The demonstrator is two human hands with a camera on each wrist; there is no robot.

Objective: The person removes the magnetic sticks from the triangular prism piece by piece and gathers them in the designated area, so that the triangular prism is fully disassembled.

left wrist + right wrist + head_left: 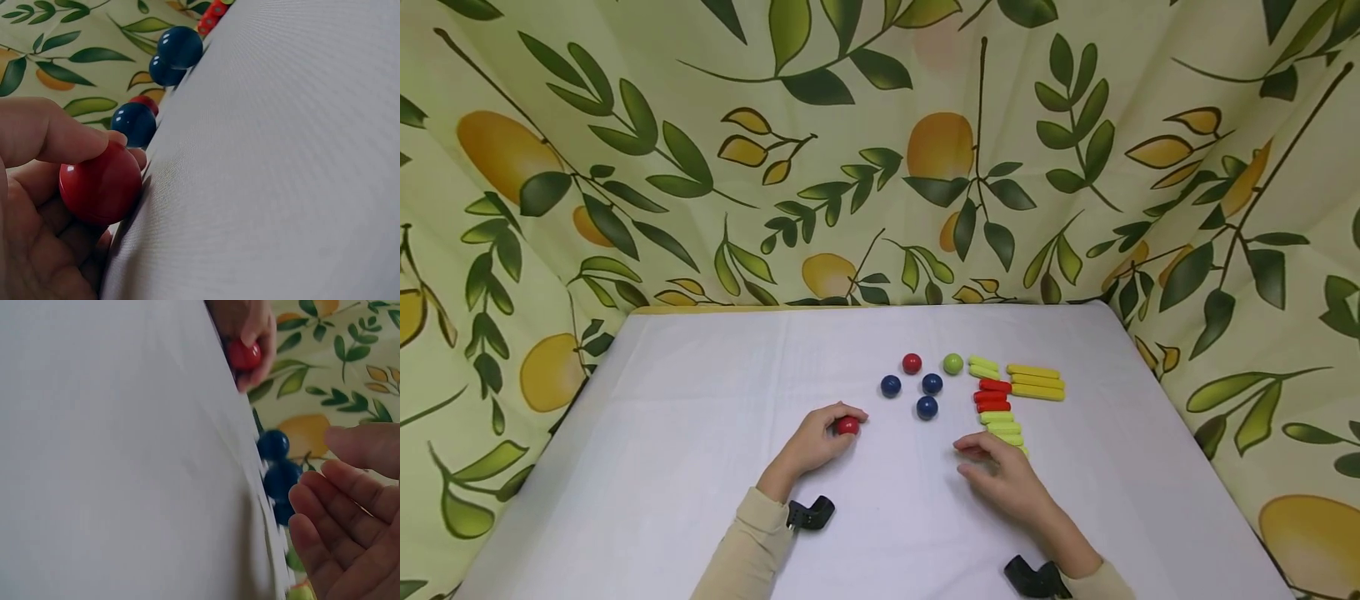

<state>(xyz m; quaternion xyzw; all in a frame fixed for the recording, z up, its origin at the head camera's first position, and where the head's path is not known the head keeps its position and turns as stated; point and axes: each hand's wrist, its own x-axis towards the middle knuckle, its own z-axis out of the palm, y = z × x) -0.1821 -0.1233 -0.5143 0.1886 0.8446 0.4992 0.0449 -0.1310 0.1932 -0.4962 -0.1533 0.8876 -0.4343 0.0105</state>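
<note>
My left hand (pixel 817 438) grips a glossy red ball (pixel 102 184) at the table's surface, thumb and fingers curled around it. My right hand (pixel 1003 482) hovers in front of the sticks with relaxed, slightly bent fingers and holds nothing. Between and beyond the hands lie dark blue balls (pixel 927 407), a second red ball (pixel 912 363) and a green ball (pixel 952 363). Nearest the right hand, yellow-green sticks (pixel 1001 428) run in a column, partly hidden behind its fingers. Red sticks (pixel 992 397) continue that column farther back.
Longer yellow sticks (pixel 1037 387) lie side by side right of the red ones. More short yellow-green sticks (pixel 983 367) sit at the back of the column. A white cloth (pixel 700 383) covers the table, and a leaf-and-fruit patterned curtain (pixel 865 208) hangs around its far sides.
</note>
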